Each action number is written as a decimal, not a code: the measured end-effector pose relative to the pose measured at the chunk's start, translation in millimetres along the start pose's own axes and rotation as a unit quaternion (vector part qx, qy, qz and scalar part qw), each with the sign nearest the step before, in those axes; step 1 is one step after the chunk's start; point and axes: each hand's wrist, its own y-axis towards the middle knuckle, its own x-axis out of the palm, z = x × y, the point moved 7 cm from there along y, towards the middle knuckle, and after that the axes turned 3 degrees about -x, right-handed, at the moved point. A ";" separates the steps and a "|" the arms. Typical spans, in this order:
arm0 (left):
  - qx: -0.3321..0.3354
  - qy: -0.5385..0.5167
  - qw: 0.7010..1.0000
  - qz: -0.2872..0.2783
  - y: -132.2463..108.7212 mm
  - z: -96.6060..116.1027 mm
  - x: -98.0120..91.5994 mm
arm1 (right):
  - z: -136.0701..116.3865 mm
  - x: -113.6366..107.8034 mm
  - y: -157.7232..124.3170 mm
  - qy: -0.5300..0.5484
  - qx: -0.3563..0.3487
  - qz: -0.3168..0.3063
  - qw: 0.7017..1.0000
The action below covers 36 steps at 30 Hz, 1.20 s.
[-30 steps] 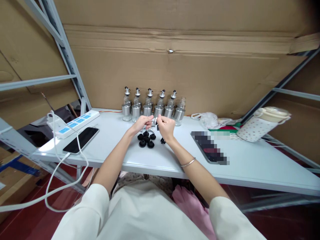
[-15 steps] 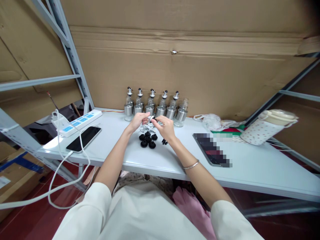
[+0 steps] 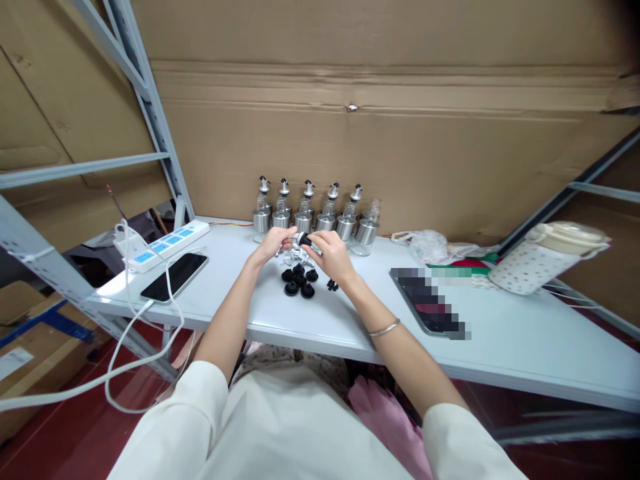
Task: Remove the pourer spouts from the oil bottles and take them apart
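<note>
Cardboard wall (image 3: 380,157): brown and creased, rising behind the desk, with a grey metal shelf frame (image 3: 163,143) at the left.
Desk (image 3: 370,313): pale grey top, carrying all the items listed below.
Spout (image 3: 303,239): silvery with a black ribbed end, held between both hands above the desk, in front of the bottles.
Left hand (image 3: 273,245): grip clamped on the silvery end of the spout, thumb and fingers together around it.
Right hand (image 3: 334,255): grip clamped on the black end, fingertips pinched; a bracelet (image 3: 385,329) circles the forearm.
Silvery parts (image 3: 299,257): on the desk just below the hands, partly hidden; exact shape cannot be told.
Black stoppers (image 3: 291,289): a close cluster, nearer the person than the silvery parts.
Small black pieces (image 3: 333,285): a little group beside the stoppers, near the right forearm.
Bottles (image 3: 367,233): upright glass with steel bands, lined up near the wall; those at the back bear silver-and-black tops (image 3: 334,191).
Left side: white power strip (image 3: 173,245) and a phone (image 3: 175,277).
Right side: dark tablet (image 3: 417,300), partly pixelated; clear plastic bag (image 3: 427,247); tilted dotted flask (image 3: 523,267).
</note>
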 end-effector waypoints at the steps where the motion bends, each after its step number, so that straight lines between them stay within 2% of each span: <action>1: -0.005 -0.001 1.000 0.000 0.8 -1.6 -0.1 | -1.5 -0.1 0.7 -0.007 -0.008 -0.002 1.000; 3: -0.018 0.000 1.000 0.003 3.0 -5.4 -2.7 | -3.5 -1.2 1.3 -0.012 -0.018 -0.010 1.000; 5: -0.026 0.003 0.999 0.024 5.2 -8.2 -13.2 | -3.7 -6.8 0.2 0.001 -0.025 -0.006 1.000; 7: -0.019 0.008 0.998 0.064 5.8 -8.9 -32.6 | 1.0 -20.8 -2.9 0.019 -0.015 0.040 0.999; 9: -0.001 0.017 0.995 0.099 4.4 -9.0 -53.5 | 13.7 -37.4 -8.7 0.030 0.033 0.108 0.993; 10: 0.022 0.061 0.990 0.126 2.8 -7.4 -63.3 | 22.1 -42.8 -12.1 0.031 0.068 0.130 0.989; 12: 0.048 0.139 0.978 0.150 0.5 -8.9 -72.1 | 35.1 -44.0 -16.9 0.038 0.117 0.133 0.983; 14: 0.082 0.236 0.955 0.161 -0.8 -10.9 -69.6 | 41.4 -36.8 -18.6 0.059 0.135 0.108 0.983; 17: 0.132 0.393 0.898 0.148 -1.1 -15.3 -53.9 | 43.3 -23.8 -18.9 0.090 0.146 0.067 0.983; 20: 0.150 0.456 0.868 0.126 -0.5 -21.8 -46.6 | 43.0 -19.7 -19.2 0.095 0.156 0.057 0.982; 26: 0.138 0.518 0.839 0.092 0.1 -30.6 -46.6 | 49.6 -19.8 -22.4 0.113 0.198 0.058 0.972; 29: 0.135 0.532 0.832 0.086 -0.4 -32.8 -45.2 | 48.7 -18.9 -22.1 0.110 0.189 0.046 0.975; 36: 0.115 0.517 0.845 0.070 3.5 -42.9 -44.2 | 48.0 -5.9 -22.6 0.100 0.169 -0.061 0.979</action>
